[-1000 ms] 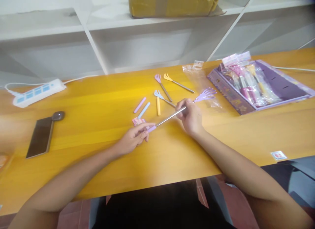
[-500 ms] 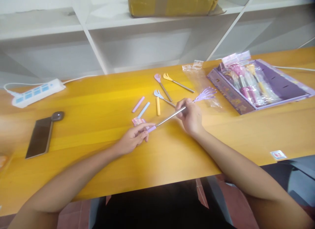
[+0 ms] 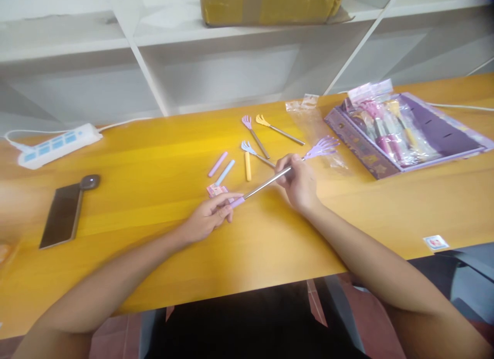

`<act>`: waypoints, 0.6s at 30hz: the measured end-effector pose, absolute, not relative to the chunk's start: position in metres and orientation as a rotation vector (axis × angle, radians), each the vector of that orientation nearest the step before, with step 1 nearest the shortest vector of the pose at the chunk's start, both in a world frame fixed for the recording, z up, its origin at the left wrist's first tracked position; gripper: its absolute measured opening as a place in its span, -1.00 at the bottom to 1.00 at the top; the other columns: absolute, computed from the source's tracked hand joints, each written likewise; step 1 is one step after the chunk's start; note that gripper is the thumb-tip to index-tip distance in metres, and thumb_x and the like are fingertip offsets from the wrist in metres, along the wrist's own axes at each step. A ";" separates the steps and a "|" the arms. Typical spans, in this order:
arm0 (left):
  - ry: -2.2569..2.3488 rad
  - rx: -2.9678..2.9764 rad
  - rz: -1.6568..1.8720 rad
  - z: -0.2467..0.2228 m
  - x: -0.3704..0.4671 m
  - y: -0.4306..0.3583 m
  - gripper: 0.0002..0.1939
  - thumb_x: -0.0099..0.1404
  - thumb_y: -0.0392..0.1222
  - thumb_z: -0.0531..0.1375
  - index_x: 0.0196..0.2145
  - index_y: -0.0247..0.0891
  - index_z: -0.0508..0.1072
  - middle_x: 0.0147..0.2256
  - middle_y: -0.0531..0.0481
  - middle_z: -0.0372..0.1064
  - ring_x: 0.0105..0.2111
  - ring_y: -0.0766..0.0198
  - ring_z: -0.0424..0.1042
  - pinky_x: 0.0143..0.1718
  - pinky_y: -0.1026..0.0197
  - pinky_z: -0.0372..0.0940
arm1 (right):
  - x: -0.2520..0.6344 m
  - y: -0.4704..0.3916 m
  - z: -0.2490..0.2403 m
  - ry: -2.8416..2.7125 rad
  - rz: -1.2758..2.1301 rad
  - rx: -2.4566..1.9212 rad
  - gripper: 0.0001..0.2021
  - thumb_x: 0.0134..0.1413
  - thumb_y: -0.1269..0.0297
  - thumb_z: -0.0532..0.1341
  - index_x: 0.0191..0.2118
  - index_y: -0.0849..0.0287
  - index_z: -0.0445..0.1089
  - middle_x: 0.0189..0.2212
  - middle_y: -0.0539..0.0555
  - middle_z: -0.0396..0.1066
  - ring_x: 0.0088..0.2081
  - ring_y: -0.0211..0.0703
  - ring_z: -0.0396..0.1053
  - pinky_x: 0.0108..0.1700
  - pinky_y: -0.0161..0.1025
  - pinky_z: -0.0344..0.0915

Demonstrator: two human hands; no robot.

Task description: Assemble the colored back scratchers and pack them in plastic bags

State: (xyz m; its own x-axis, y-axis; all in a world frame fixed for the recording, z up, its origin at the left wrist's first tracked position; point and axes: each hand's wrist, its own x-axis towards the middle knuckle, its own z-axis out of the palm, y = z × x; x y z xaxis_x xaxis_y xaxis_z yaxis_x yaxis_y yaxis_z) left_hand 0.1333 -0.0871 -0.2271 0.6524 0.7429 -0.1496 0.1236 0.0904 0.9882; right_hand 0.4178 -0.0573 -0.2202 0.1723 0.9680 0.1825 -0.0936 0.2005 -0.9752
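A back scratcher with a metal rod and a purple claw head slants across the middle. My left hand pinches its purple grip at the lower end. My right hand is closed round the rod just below the claw. Beyond my hands lie a pink-purple claw with rod, a yellow one and a blue one, partly behind my right hand. Loose grips lie left of them: purple, blue and yellow. A pink card touches the blue grip.
On the right, a purple box holds bagged scratchers, with clear plastic bags beside it. At the left are a power strip, a phone and a dark mouse-like object. Shelves with a taped carton stand behind.
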 end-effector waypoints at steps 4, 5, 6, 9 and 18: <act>0.782 1.418 0.535 -0.226 0.134 -0.087 -0.44 0.61 0.13 0.15 0.41 -0.16 0.39 -0.30 0.03 0.39 -0.52 0.44 0.09 -0.47 0.29 0.06 | 0.418 -0.057 -0.222 -1.090 1.003 -1.055 -0.36 0.30 -0.43 0.22 -0.43 0.11 0.42 -0.65 -0.04 0.14 -0.60 -0.28 0.07 -0.57 -0.30 -0.08; 0.784 1.416 0.534 -0.226 0.134 -0.087 -0.44 0.61 0.12 0.15 0.41 -0.16 0.39 -0.30 0.03 0.39 -0.51 0.43 0.09 -0.47 0.29 0.06 | 0.418 -0.057 -0.222 -1.092 1.000 -1.057 -0.36 0.31 -0.43 0.22 -0.42 0.11 0.42 -0.65 -0.04 0.14 -0.60 -0.27 0.07 -0.57 -0.30 -0.07; 0.784 1.415 0.535 -0.226 0.134 -0.088 -0.44 0.61 0.12 0.15 0.41 -0.16 0.39 -0.30 0.03 0.39 -0.51 0.43 0.09 -0.47 0.29 0.06 | 0.418 -0.057 -0.222 -1.095 0.998 -1.060 -0.36 0.32 -0.43 0.21 -0.42 0.11 0.41 -0.65 -0.04 0.14 -0.60 -0.27 0.07 -0.57 -0.30 -0.07; 0.779 1.413 0.535 -0.226 0.134 -0.088 -0.44 0.60 0.14 0.15 0.41 -0.16 0.39 -0.30 0.03 0.40 -0.52 0.44 0.09 -0.47 0.29 0.07 | 0.418 -0.057 -0.222 -1.100 0.994 -1.071 -0.36 0.33 -0.44 0.19 -0.41 0.11 0.41 -0.65 -0.04 0.13 -0.60 -0.27 0.08 -0.57 -0.30 -0.05; 0.783 1.418 0.537 -0.227 0.134 -0.088 -0.45 0.61 0.13 0.15 0.41 -0.15 0.39 -0.30 0.03 0.39 -0.51 0.44 0.10 -0.47 0.30 0.07 | 0.419 -0.058 -0.221 -1.084 1.015 -1.053 -0.38 0.31 -0.40 0.23 -0.42 0.12 0.43 -0.66 -0.04 0.16 -0.60 -0.29 0.08 -0.55 -0.31 -0.06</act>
State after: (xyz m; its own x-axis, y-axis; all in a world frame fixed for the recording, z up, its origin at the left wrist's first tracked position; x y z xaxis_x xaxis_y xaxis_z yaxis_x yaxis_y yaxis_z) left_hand 0.1337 -0.0878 -0.2270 0.6489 0.7444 -0.1574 0.1209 0.1034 0.9873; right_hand 0.4186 -0.0578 -0.2213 0.1701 0.9699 0.1744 -0.1105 0.1946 -0.9746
